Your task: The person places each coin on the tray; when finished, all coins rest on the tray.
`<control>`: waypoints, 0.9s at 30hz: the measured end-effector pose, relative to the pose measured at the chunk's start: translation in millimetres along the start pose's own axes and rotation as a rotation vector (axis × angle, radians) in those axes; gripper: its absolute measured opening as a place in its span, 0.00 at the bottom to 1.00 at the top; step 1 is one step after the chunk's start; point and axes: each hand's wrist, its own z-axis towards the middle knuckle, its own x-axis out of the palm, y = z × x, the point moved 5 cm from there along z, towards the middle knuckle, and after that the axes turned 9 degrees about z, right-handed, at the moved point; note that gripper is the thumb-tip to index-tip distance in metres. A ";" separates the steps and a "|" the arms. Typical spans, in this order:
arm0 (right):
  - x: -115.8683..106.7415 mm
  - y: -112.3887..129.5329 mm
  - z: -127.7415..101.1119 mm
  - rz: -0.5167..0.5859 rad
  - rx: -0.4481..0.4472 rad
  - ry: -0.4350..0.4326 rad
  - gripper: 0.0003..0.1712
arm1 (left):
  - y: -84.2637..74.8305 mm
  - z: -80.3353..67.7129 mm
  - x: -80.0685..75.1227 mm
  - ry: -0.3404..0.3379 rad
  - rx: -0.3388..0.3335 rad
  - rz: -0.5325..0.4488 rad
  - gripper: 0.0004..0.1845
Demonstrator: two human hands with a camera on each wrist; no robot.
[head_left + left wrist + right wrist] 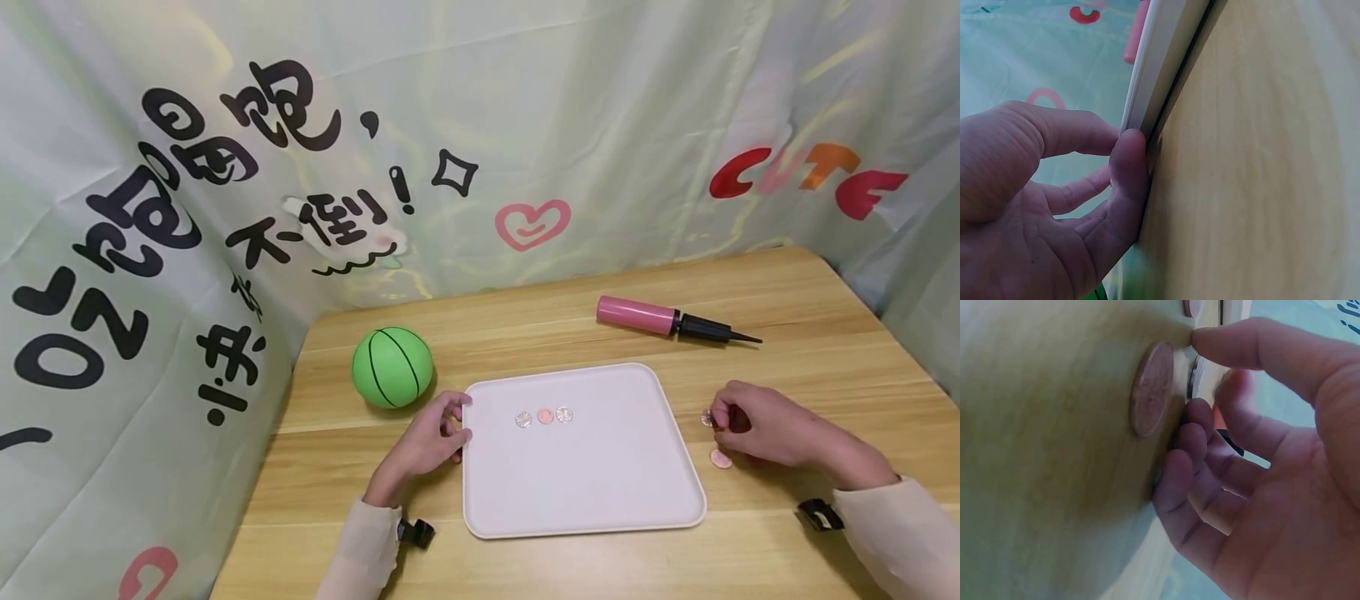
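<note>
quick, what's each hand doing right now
Left hand: open, fingertips against the tray edge.
Right hand: pinching a silver coin off the table.

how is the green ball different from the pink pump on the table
The green ball is round with thin black lines; the pink pump is a long tube ending in a black pointed nozzle. The ball sits left of the white tray, close to the left hand; the pump lies on its side behind the tray, nearer the right hand. Both rest on the wooden table, untouched by either hand.
</note>
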 end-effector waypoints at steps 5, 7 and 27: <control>-0.1 0.0 3.3 0.075 0.091 -0.006 0.15 | 0.1 -0.6 1.1 0.006 -0.001 -0.005 0.26; 0.9 1.7 6.1 0.082 0.112 -0.002 0.14 | 0.1 -0.7 1.3 0.005 -0.001 -0.008 0.25; 4.6 12.7 18.6 -0.001 0.036 0.073 0.11 | 0.9 1.3 -0.2 0.002 0.005 0.002 0.25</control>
